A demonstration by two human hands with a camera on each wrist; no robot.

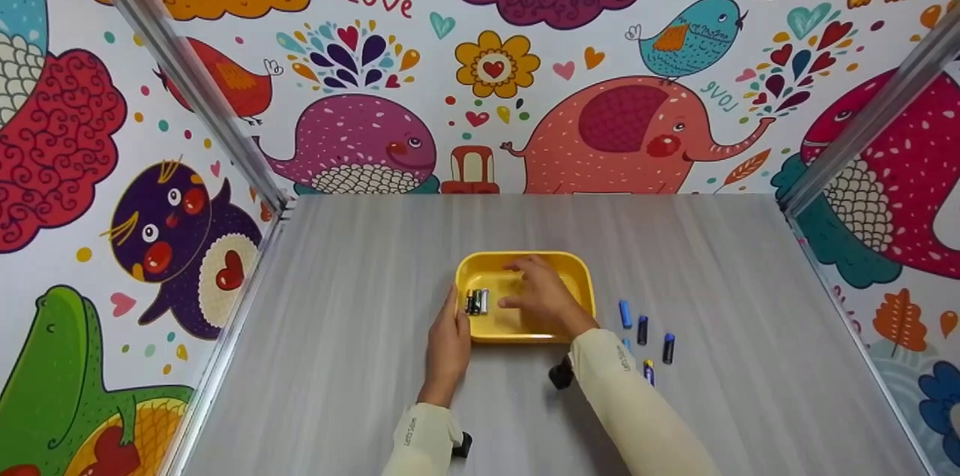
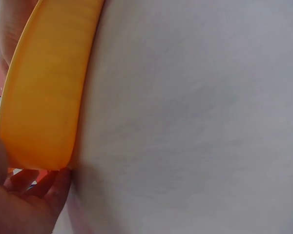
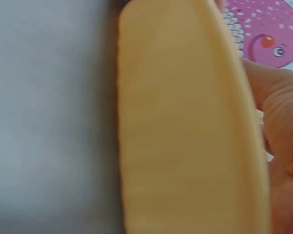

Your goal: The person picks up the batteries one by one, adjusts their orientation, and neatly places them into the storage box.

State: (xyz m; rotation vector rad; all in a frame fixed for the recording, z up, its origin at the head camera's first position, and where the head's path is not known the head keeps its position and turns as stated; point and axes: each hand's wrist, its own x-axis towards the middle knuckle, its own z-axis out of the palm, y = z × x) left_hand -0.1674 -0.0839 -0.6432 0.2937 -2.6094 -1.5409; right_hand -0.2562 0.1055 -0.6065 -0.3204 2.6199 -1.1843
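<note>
My left hand (image 1: pixel 448 344) holds the left end of a yellow plastic tray (image 1: pixel 525 338), its fingers against the outer wall and the thumb near the front corner. In the left wrist view the fingers (image 2: pixel 56 192) press at the tray's end, low by the tabletop. Over the tray's inside reaches my right hand (image 1: pixel 546 297), thumb and forefinger spread apart with nothing visible between them. Several small batteries (image 1: pixel 475 302), dark and silver, lie side by side at the tray's left end. In the right wrist view the tray's front wall (image 3: pixel 185 122) hides the right fingertips.
Right of the tray, several batteries lie loose on the grey table (image 1: pixel 345 296): a blue one (image 1: pixel 625 314), dark ones with blue ends (image 1: pixel 668 348), and a purple and yellow one (image 1: pixel 649 372) by the right sleeve. Cartoon-printed walls (image 1: pixel 480 115) border the table.
</note>
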